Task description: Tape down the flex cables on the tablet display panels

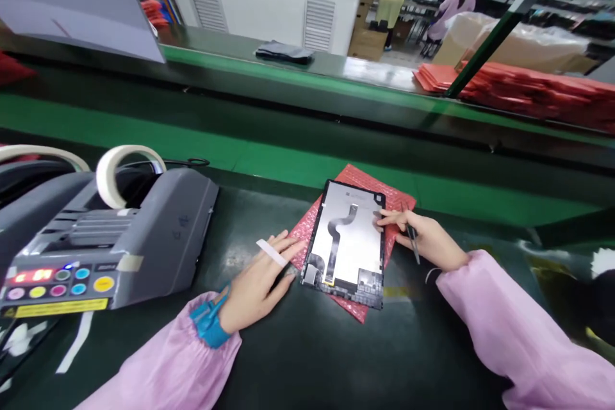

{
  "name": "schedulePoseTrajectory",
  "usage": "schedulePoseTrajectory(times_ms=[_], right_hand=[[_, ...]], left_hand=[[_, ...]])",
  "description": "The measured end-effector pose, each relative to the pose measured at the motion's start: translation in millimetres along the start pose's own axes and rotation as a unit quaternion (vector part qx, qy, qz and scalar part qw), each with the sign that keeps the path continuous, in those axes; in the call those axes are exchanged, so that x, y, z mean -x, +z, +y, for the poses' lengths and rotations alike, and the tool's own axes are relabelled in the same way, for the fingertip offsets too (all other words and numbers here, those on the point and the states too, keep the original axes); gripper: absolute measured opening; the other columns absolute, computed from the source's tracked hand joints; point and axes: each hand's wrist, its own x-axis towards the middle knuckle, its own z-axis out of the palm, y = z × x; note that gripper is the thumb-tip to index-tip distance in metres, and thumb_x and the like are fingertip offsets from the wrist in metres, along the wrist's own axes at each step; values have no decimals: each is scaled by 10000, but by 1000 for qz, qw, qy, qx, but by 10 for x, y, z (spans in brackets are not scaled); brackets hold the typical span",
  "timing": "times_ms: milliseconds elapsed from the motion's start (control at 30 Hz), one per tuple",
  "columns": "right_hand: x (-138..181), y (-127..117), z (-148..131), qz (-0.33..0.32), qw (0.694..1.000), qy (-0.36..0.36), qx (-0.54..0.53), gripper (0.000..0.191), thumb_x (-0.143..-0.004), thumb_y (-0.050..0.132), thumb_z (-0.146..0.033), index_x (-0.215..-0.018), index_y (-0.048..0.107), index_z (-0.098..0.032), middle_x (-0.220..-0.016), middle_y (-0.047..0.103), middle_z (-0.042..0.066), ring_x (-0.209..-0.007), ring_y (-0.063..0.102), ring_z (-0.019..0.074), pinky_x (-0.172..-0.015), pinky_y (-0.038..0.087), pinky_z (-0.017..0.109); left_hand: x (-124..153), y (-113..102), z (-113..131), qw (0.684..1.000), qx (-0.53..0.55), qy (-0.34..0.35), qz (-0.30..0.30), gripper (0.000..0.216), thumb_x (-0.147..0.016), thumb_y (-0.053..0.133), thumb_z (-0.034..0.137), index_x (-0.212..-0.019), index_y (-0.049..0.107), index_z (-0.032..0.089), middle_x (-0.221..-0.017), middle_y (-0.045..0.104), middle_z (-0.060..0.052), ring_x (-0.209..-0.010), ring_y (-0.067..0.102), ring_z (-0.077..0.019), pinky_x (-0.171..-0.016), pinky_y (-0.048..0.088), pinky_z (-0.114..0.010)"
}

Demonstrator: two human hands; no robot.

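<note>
A tablet screen assembly [358, 240], silver back up with a grey ribbon cable [333, 230], lies on a red bubble-wrap bag [398, 195] on the dark bench mat. My left hand [262, 278] rests flat, fingers stretched out, its fingertips on the bag's left corner beside the screen. A white strip of tape [272, 252] sticks across its fingers. Dark tweezers [412, 242] are tucked in my right hand [427, 237], points down, while the fingertips touch the screen's right edge. A blue wrist band [211, 320] circles my left wrist.
At left stands a grey tape dispenser [163, 230] with a lit panel and a white tape roll [108, 179]; a second dispenser is partly in view. Red bags [538, 93] are piled on the back ledge near a folded grey cloth [284, 51]. Two people are in the background.
</note>
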Motion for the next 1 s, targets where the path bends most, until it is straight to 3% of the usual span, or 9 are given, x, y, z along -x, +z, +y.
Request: schedulePoseTrajectory(times_ms=[100,200,267,333,467,567,733,833,1000], right_hand=[[219,30,-333,22,999,27,-8,313,-960,677,-399,-826,421,-277,-1170,799,106,-1305,659,312,-1027,579,504],[549,231,-715,76,988,43,-127,268,-994,645,-431,-882,458,-275,-1116,807,80,-1195,725,288,-989,588,476],[763,467,-890,109,961,65,-245,229,-1061,484,-499,-1018,542,-282,-969,801,51,-978,772,253,-859,615,439],[925,735,-980,136,930,103,-325,350,-1081,389,-531,-1146,622,-278,-747,710,7,-677,701,200,-637,573,349],[1060,1099,-1002,214,881,215,-362,315,-1039,537,-472,-1067,728,-223,-672,519,-23,-520,478,121,-462,390,255],[1073,1136,-1003,240,856,246,-386,146,-1018,614,-368,-965,669,-244,-670,517,-41,-509,441,94,-444,351,208],[1080,1092,-1068,249,872,255,-336,111,-984,683,-276,-922,597,-242,-751,652,-33,-472,465,63,-431,374,183],[1052,1070,-1106,258,879,256,-309,154,-949,725,-265,-892,586,-233,-748,682,-26,-456,477,67,-415,405,188],[938,957,-1109,233,885,273,-296,182,-921,754,-268,-834,601,-222,-719,737,-20,-394,514,66,-359,423,187]], left_hand=[[43,71,64,1000,15,-2,-24,616,-1017,482,133,-1600,333,264,-1500,596,-125,-1383,590,-272,-1155,512,-449],[48,59,155,998,42,-5,-38,609,-998,487,126,-1578,388,283,-1447,625,-112,-1287,654,-258,-1086,561,-392],[40,54,198,997,62,1,-50,614,-985,488,117,-1570,399,279,-1420,632,-113,-1247,673,-253,-1053,577,-371],[30,63,218,996,73,7,-55,617,-979,480,104,-1567,402,274,-1395,639,-113,-1213,684,-244,-1025,587,-359],[-8,95,224,994,72,51,-69,597,-947,498,71,-1514,496,258,-1283,690,-107,-1174,675,-263,-1032,574,-423],[-90,125,242,986,81,111,-95,615,-929,506,50,-1507,515,259,-1325,699,-99,-1289,624,-283,-1102,527,-461],[-300,243,261,953,147,180,-194,648,-949,480,55,-1548,469,301,-1461,655,-42,-1512,447,-249,-1276,336,-491],[-371,318,229,942,164,180,-230,650,-957,479,49,-1560,455,288,-1485,639,-36,-1514,445,-245,-1301,278,-510],[-387,353,207,945,195,136,-226,630,-966,451,21,-1544,478,269,-1466,655,-32,-1494,473,-219,-1302,291,-493]])
